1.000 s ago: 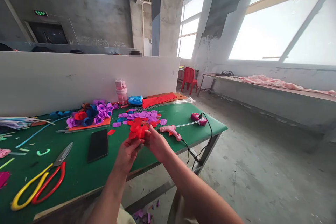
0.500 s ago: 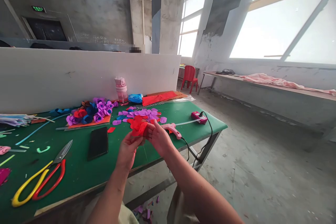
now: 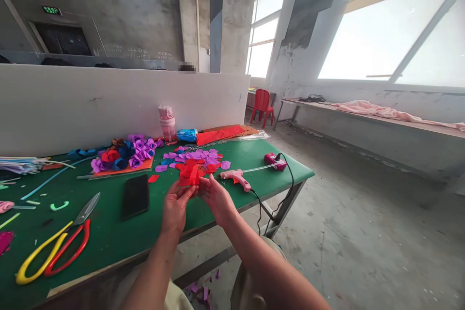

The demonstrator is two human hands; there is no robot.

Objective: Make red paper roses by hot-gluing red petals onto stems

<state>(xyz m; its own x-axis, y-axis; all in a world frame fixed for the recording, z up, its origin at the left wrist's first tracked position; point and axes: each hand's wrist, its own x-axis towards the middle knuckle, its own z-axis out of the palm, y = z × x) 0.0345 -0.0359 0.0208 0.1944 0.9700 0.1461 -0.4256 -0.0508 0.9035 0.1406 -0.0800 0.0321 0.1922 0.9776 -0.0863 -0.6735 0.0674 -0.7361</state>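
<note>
A red paper flower (image 3: pixel 189 173) is pinched at its base by the thumb and fingers of my left hand (image 3: pixel 176 206), above the front of the green table. My right hand (image 3: pixel 220 201) is beside it, fingers stretched out and thumb raised apart. Its fingertips are at the flower's lower right side; whether they touch it I cannot tell. Behind the flower lie loose purple petals (image 3: pixel 203 156) with some red and blue ones. To the right of my hands rests a pink glue gun (image 3: pixel 236 178) with a clear glue stick in its back.
Finished paper flowers (image 3: pixel 125 153) are heaped at the back left. A black phone (image 3: pixel 135 197) and large scissors (image 3: pixel 69 242) lie at left. A pink bottle (image 3: pixel 167 123) stands by the white partition (image 3: pixel 109 106). The glue gun's cord hangs over the edge near a magenta plug box (image 3: pixel 275 162).
My right hand has drawn back slightly down from the flower, and its thumb has come away from the petals. My left hand keeps its pinch, with the flower turned a little.
</note>
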